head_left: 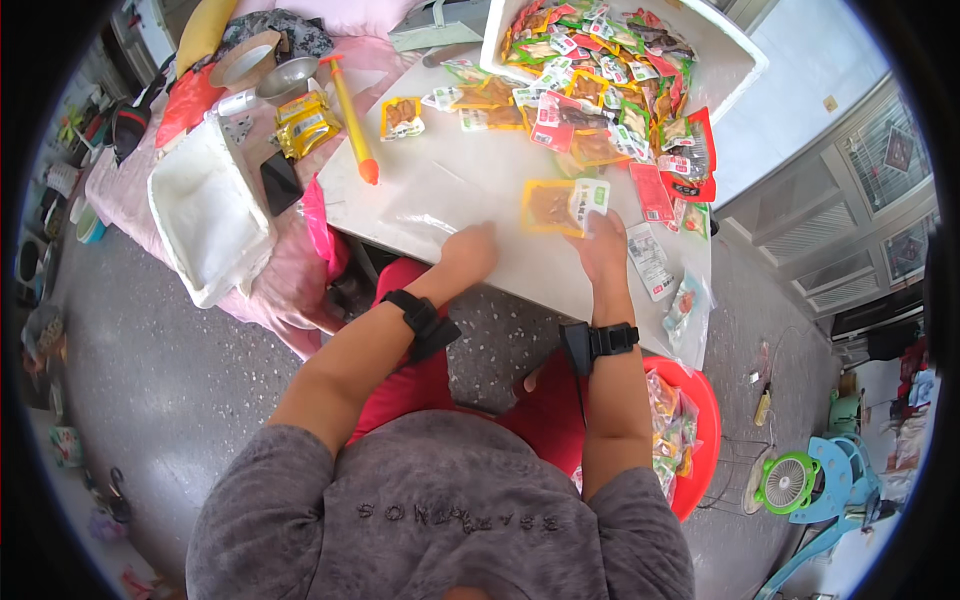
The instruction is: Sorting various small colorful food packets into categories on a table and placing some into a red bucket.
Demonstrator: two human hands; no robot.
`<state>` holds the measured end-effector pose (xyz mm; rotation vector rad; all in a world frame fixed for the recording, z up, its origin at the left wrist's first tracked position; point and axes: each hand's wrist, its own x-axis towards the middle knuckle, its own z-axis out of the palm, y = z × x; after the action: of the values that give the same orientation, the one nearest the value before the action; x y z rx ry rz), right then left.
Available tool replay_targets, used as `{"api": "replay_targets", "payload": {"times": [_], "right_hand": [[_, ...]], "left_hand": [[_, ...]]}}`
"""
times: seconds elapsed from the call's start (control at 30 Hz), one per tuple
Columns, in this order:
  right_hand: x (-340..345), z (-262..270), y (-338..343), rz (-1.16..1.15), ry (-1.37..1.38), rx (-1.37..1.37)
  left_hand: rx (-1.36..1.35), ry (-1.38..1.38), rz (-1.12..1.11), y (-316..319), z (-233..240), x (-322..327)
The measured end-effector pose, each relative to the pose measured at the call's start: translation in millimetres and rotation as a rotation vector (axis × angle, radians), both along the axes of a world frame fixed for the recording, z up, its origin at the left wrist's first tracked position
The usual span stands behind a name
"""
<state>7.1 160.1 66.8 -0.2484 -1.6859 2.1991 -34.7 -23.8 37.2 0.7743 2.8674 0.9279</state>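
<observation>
In my right hand (604, 238) is a yellow-edged snack packet (553, 208) with a white and green end, held above the white table (480, 161). My left hand (471, 251) is blurred near the table's front edge, fingers curled. It is beside a transparent plastic bag (427, 202) lying flat; whether it grips the bag I cannot tell. Beyond my hands, many small colourful food packets (592, 97) spill from a white foam box (731, 56) onto the table. A single yellow-edged packet (402, 118) lies apart to the left.
Left of the table, a white foam tray (206, 202) rests on a pink cloth (277, 289). An orange-tipped yellow tube (351, 120) lies at the table's left side. A red basin (701, 442) holding bagged packets stands below its right corner. A green fan (787, 481) is farther right.
</observation>
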Motion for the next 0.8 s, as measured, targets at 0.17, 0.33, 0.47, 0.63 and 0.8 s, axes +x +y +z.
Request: {"api": "replay_targets", "payload": {"times": [0.17,0.33,0.47,0.63,0.8], "right_hand": [[42,7,-11,0.026,0.026,-0.484],[52,-10,-11,0.048,-0.007,-0.513],[48,-21,-11,0.027,-0.060,-0.505],[43,-31,-23,0.038,-0.017,-0.598],[36,-33,-51,-0.004,-0.140,-0.500]], "left_hand": [[0.064,0.013,-0.052,5,-5,-1],[0.065,0.024,-0.148,12,-3,-1],[0.080,-0.027,-0.072,14,-2,0],[0.110,-0.005,-0.053,13,16,14],[0.111,0.056,-0.130,19,31,28]]}}
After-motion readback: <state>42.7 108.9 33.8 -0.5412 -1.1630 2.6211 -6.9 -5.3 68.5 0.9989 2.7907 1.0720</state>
